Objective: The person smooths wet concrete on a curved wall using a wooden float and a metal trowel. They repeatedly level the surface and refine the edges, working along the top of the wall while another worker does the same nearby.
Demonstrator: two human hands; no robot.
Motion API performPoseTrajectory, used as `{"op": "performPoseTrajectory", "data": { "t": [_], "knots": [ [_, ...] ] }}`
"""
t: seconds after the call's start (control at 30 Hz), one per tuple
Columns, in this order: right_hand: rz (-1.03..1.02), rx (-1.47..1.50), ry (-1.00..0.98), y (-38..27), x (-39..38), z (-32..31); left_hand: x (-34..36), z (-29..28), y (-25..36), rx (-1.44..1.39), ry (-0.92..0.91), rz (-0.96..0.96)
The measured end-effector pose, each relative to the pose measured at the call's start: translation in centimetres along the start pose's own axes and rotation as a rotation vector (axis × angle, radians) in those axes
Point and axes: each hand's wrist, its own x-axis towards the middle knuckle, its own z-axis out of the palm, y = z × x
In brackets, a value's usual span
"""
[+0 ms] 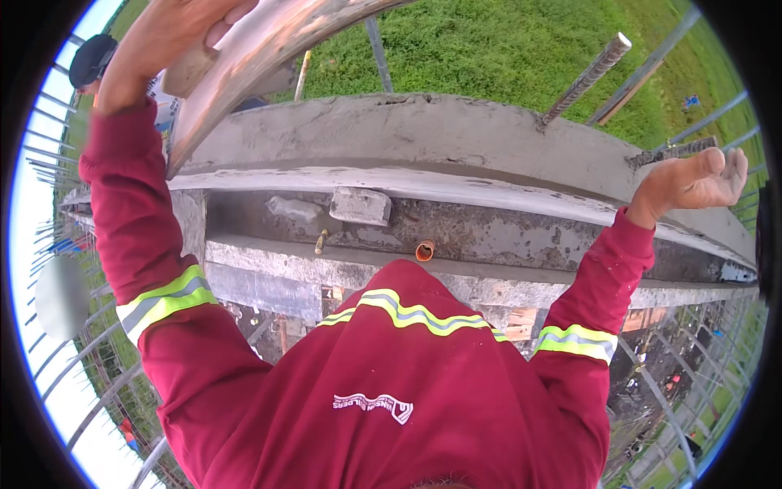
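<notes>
My left hand is raised at the upper left and grips a long wooden plank, smeared with cement, that slants down toward the concrete wall top. My right hand is lifted at the right with fingers loosely curled and holds nothing; it hovers over the wall's right end near a ribbed steel bar. Both arms wear dark red sleeves with yellow reflective bands.
A concrete block and a pale lump lie in the channel below the wall top, with an orange pipe end nearby. A rebar juts up from the wall. Grass lies beyond; scaffold rails and ground far below.
</notes>
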Motion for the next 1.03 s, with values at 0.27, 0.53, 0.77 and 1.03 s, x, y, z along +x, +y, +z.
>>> {"op": "performPoseTrajectory", "data": {
  "t": [0.27, 0.53, 0.77, 1.03],
  "knots": [
    [0.980, 0.706, -0.577, -7.1, -3.9, 5.1, -25.7, 13.7, 4.7, -0.421, -0.032, -0.333],
    [0.807, 0.824, -0.615, -5.4, -5.3, 5.8, -21.9, 48.4, -0.7, -0.188, -0.309, -0.324],
    [0.752, 0.801, -0.706, -3.2, -5.3, 5.9, -8.4, 59.9, 8.7, -0.162, -0.131, -0.193],
    [0.800, 0.510, -0.602, -9.8, -5.6, 9.2, -35.2, 59.3, 7.7, -0.738, 0.173, -0.620]
  ]
}}
